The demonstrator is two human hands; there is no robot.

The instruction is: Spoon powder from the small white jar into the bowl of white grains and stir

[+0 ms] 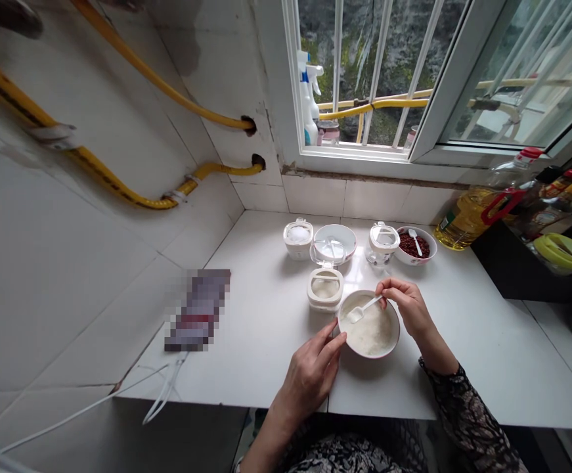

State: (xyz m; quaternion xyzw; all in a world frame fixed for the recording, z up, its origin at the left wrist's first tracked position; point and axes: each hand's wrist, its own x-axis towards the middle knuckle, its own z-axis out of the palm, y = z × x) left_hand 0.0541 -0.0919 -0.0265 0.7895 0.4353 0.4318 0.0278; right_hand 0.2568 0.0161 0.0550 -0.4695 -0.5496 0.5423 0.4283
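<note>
A white bowl [395,341] of pale, off-white powder or grains stands near the counter's front edge. My left hand [310,368] grips the bowl's left rim with its fingertips. Over the bowl, my right hand [406,305] pinches the handle of a small white plastic spoon [370,303]. The spoon's head rests at the surface of the powder, tilted down to the left. Just behind the bowl's left side stands a seasoning jar [325,303] with pale contents and a see-through lid. My right palm is turned away from view.
Behind stand another seasoning jar [298,249] with white contents, a bowl [347,231] holding something clear, a third jar [381,255] and a bowl of dark red pieces [426,257] with a white spoon. An oil bottle [460,220] stands right; a blurred object [199,312] lies left.
</note>
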